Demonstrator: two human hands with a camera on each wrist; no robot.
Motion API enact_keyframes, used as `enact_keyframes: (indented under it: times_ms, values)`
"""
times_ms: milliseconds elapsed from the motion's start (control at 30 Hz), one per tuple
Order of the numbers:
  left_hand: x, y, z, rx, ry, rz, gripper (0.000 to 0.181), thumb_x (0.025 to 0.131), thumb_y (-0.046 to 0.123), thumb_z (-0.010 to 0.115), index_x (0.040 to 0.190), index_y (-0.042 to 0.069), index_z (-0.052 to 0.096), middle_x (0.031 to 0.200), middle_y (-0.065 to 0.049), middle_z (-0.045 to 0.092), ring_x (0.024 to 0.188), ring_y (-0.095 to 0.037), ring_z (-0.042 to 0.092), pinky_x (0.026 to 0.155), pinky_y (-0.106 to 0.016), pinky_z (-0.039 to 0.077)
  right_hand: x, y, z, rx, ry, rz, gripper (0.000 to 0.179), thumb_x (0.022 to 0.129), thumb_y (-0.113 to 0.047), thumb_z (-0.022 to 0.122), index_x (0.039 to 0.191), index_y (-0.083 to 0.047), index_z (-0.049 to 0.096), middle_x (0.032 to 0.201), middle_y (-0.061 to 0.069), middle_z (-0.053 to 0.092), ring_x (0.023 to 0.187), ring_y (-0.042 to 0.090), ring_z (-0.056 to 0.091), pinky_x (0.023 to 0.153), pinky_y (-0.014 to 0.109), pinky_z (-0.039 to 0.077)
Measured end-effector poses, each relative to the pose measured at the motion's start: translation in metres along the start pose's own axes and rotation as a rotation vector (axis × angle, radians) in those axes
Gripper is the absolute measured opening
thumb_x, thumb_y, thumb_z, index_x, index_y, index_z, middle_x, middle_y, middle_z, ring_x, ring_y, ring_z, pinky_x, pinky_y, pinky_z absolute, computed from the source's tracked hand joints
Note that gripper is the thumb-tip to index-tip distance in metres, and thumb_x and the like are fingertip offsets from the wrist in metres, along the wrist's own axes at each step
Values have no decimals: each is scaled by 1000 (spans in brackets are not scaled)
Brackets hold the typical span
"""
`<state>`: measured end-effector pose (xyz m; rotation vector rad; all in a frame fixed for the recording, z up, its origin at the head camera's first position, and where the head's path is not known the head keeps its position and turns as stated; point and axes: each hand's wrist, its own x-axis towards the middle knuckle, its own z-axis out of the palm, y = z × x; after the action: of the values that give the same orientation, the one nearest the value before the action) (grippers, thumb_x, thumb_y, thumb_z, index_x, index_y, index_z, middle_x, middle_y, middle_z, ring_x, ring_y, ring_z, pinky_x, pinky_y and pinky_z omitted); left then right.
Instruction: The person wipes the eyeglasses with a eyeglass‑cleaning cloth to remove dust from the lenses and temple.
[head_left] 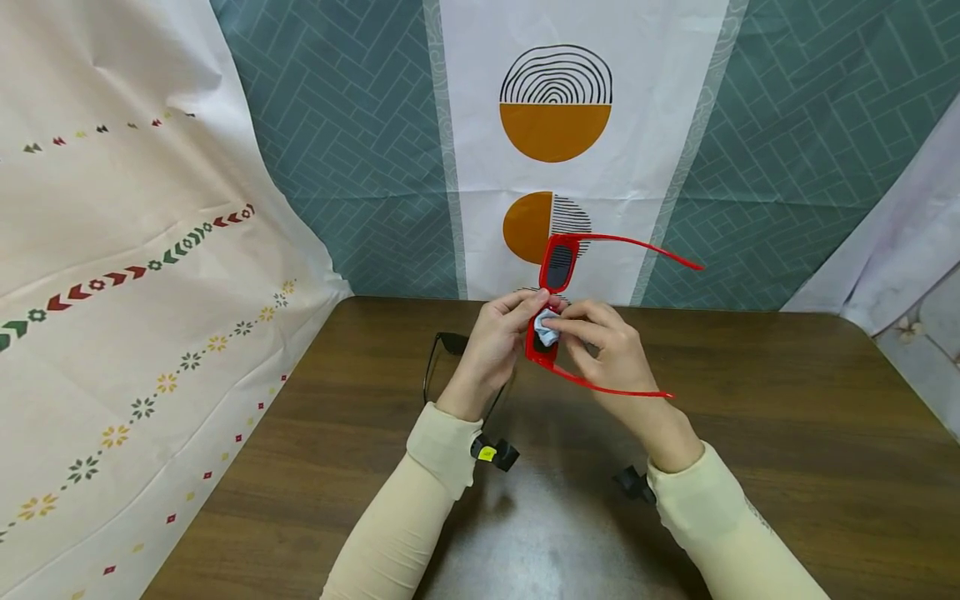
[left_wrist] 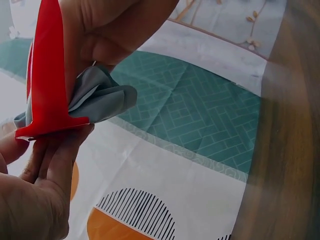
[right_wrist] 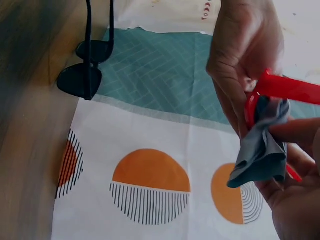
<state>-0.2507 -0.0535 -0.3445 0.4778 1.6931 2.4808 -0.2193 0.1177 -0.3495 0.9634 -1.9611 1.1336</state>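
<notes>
Red-framed sunglasses [head_left: 559, 265] are held up over the table, turned on end with both temples unfolded to the right. My left hand [head_left: 498, 342] pinches the frame near its bridge. A crumpled light-blue cloth [head_left: 547, 328] is between the fingers of my right hand [head_left: 611, 346], pressed against the lower lens. In the left wrist view the cloth [left_wrist: 102, 95] bunches beside the red temple [left_wrist: 48, 65]. From the right wrist the cloth [right_wrist: 262, 147] hangs in folds over the lens, hiding most of it.
Black sunglasses [right_wrist: 80, 80] lie with temples unfolded on the brown wooden table [head_left: 787, 433], partly behind my left forearm in the head view. A patterned cloth backdrop [head_left: 360, 150] hangs behind the table's far edge. White printed fabric [head_left: 150, 292] borders the left side.
</notes>
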Motion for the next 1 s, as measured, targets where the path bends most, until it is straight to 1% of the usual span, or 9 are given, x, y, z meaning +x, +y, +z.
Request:
enact_keyframes:
  times_ms: [100, 200, 367, 533, 600, 700, 733, 867, 1000]
  values:
    - [-1, 1, 0, 5, 3, -10, 21, 107, 18, 60, 102, 11, 80, 104, -4, 73, 87, -20, 67, 73, -26, 59, 1, 1, -3, 20, -56, -11, 32, 81, 23, 72, 104, 3, 80, 100, 15, 66, 101, 31, 60, 91, 13, 46]
    - [-1, 2, 0, 10, 3, -11, 21, 107, 18, 60, 102, 11, 80, 104, -4, 73, 88, -21, 67, 72, -27, 60, 1, 3, -7, 3, -113, -54, 34, 77, 25, 74, 100, 1, 81, 100, 14, 66, 101, 31, 59, 93, 18, 45]
    - [0, 3, -2, 13, -5, 4, 21, 107, 16, 60, 101, 10, 80, 100, -4, 75, 92, -22, 69, 74, -29, 61, 2, 2, -12, -32, -194, -107, 35, 74, 24, 77, 97, -2, 82, 98, 10, 65, 99, 28, 57, 88, 32, 46]
    - [0, 5, -5, 24, -13, 4, 22, 107, 16, 59, 100, 12, 79, 99, -3, 76, 96, -21, 72, 90, -40, 60, 2, 1, -16, -104, -222, -98, 33, 76, 23, 76, 95, -3, 83, 99, 10, 66, 101, 31, 59, 88, 46, 47]
    - [0, 6, -5, 23, -15, 2, 22, 108, 17, 58, 100, 12, 78, 99, -3, 77, 97, -21, 73, 94, -42, 59, 2, 0, -18, -140, -216, -81, 33, 76, 23, 76, 96, -3, 83, 99, 10, 66, 101, 32, 59, 88, 47, 48]
    - [-1, 5, -5, 21, -10, 7, 21, 107, 17, 59, 102, 9, 78, 99, -3, 77, 96, -21, 72, 89, -38, 59, 3, -1, -20, -177, -163, -76, 34, 77, 23, 75, 98, -2, 82, 98, 12, 65, 98, 32, 58, 85, 43, 47]
    - [-1, 5, -5, 21, -8, 7, 21, 107, 18, 59, 104, 7, 77, 100, -3, 77, 95, -21, 72, 85, -35, 59, 3, -2, -19, -189, -137, -85, 34, 77, 23, 75, 100, -1, 81, 97, 12, 64, 97, 33, 57, 84, 42, 47]
    - [-1, 3, -2, 28, -12, 4, 29, 107, 18, 59, 117, -7, 72, 105, -3, 75, 92, -21, 69, 81, -31, 59, 4, -1, -14, -251, -54, -152, 34, 78, 21, 77, 105, 2, 79, 97, 17, 62, 90, 37, 55, 78, 42, 46]
    - [-1, 1, 0, 40, -14, 1, 33, 107, 17, 59, 123, -10, 68, 106, -3, 73, 91, -19, 69, 82, -30, 59, 2, 1, -8, -313, -19, -188, 31, 78, 20, 78, 105, 5, 79, 95, 18, 61, 85, 38, 54, 75, 44, 46]
